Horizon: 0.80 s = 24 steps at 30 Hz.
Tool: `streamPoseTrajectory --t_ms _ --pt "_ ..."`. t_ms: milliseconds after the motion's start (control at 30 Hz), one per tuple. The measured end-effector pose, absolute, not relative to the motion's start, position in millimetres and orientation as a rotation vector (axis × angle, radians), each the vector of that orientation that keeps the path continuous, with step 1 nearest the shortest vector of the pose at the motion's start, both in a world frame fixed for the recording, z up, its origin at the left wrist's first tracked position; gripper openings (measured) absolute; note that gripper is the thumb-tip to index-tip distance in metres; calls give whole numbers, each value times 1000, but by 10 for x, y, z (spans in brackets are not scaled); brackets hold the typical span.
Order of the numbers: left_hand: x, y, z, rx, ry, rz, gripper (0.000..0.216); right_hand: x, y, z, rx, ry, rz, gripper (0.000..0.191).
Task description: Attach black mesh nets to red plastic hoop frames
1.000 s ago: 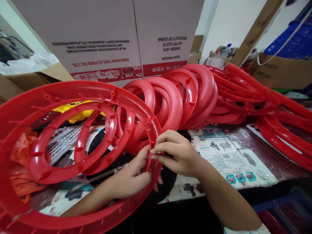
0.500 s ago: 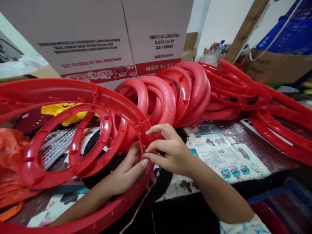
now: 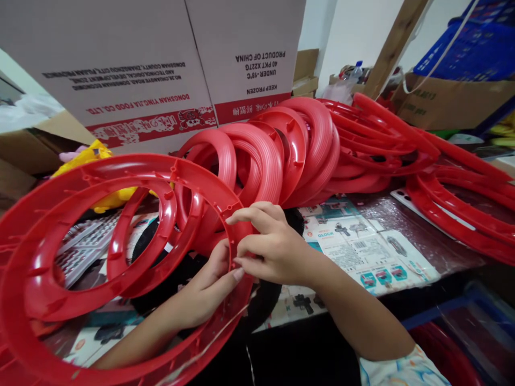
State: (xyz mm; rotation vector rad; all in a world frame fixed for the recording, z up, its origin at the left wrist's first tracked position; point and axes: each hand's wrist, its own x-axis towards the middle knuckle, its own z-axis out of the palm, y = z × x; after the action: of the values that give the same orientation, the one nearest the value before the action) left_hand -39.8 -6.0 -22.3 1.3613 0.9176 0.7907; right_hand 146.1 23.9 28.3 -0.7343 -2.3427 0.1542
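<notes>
A large red plastic ring (image 3: 132, 165), hollow and ribbed on its inner side, is held tilted at the left of the head view. My left hand (image 3: 211, 292) reaches through it and is closed on its right rim, the thumb lying along the edge. On that same stretch of rim, my right hand (image 3: 277, 246) has its fingers bent and pinched against the edge. A thin pale strand (image 3: 213, 331) runs below the hands; where it starts is hidden. Smaller red rings (image 3: 98, 303) show inside the large one, and I cannot tell whether they are joined to it.
Several ridged red rings (image 3: 271, 171) lean in a row behind my hands, by a big carton (image 3: 132, 48). More red rings (image 3: 462, 209) lie at the right. Printed card sheets (image 3: 362, 257) cover part of the table. Something yellow (image 3: 86, 158) and a light grid-like tray (image 3: 86, 252) are at left.
The large ring has tilted and its left side sits lower. The strand has swung leftward. Both hands keep to the rim, and the whole view has shifted slightly.
</notes>
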Motion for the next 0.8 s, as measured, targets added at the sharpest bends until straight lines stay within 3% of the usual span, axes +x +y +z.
streamPoseTrajectory --t_ms 200,467,667,800 --pt "-389 -109 -216 1093 738 651 35 1433 231 281 -710 -2207 341 5" --pt "-292 -148 -195 1003 545 569 36 1406 235 258 -772 -2100 385 6" --pt "-305 -174 -181 1070 663 546 57 1401 238 252 -777 -2085 437 5" --pt "-290 -179 -164 1014 632 591 56 1419 230 287 -808 -2084 493 6"
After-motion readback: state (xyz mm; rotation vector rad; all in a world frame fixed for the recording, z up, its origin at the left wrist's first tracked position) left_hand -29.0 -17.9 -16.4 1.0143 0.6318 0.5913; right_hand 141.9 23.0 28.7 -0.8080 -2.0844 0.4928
